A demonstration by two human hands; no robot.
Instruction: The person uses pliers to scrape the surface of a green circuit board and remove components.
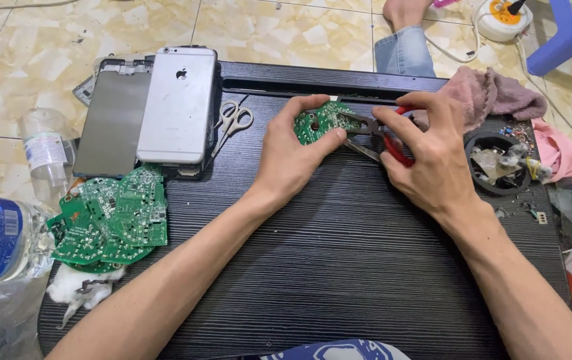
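So, left hand (pixel 292 157) fingers pinching a small round green circuit board (pixel 319 121) w/ solder dots, up near the black desk's (pixel 339 267) back edge; right hand (pixel 426 153) squeezing red-handled pliers (pixel 372 137) onto it.

Our left hand (pixel 290 157) and right hand (pixel 432 157) are bare, with no gloves, rings or watch. Our forearms are bare too, no sleeves showing. At the bottom edge sits a strip of our blue garment (pixel 339 350) with a white pattern.
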